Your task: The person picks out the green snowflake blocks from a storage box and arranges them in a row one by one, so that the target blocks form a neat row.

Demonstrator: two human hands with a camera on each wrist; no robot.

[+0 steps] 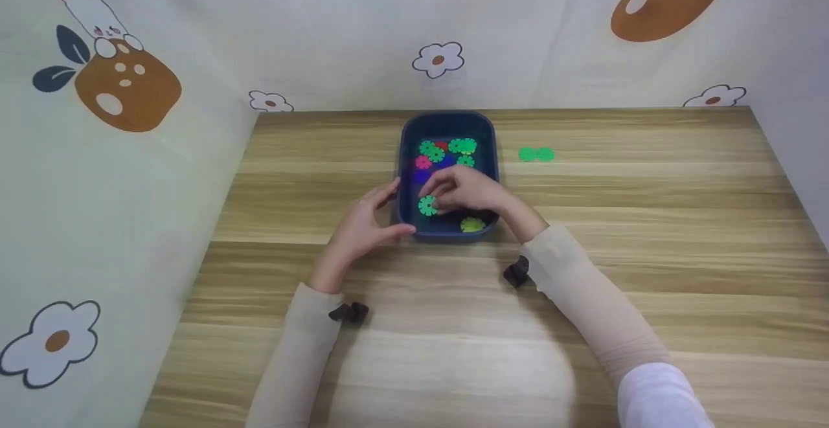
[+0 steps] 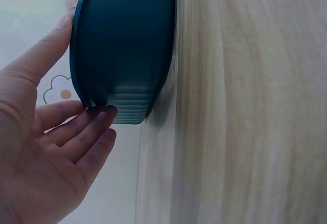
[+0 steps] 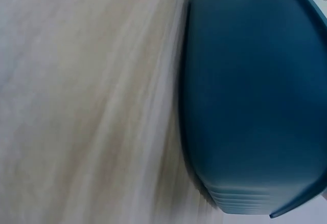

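A dark blue plastic basket (image 1: 408, 130) stands on the table with several notched plastic discs inside, green, pink, red, blue and yellow-green. My left hand (image 1: 363, 224) rests against its near left corner, thumb on the near rim and fingers along the side. In the left wrist view, the left hand (image 2: 61, 147) touches the basket's outer wall (image 2: 122, 35). My right hand (image 1: 469, 190) reaches into the basket with bent fingers. Its fingertips are at a green notched disc (image 1: 426, 206); whether they pinch it cannot be told. The right wrist view shows only the basket's outside (image 3: 250, 91), not the hand.
Two joined green discs (image 1: 536, 155) lie on the wooden table (image 1: 647, 221) to the right of the basket. Inside the basket, a yellow-green disc (image 1: 473, 225) lies by the near right corner. A patterned cloth wall (image 1: 518, 59) borders the table at the back and sides.
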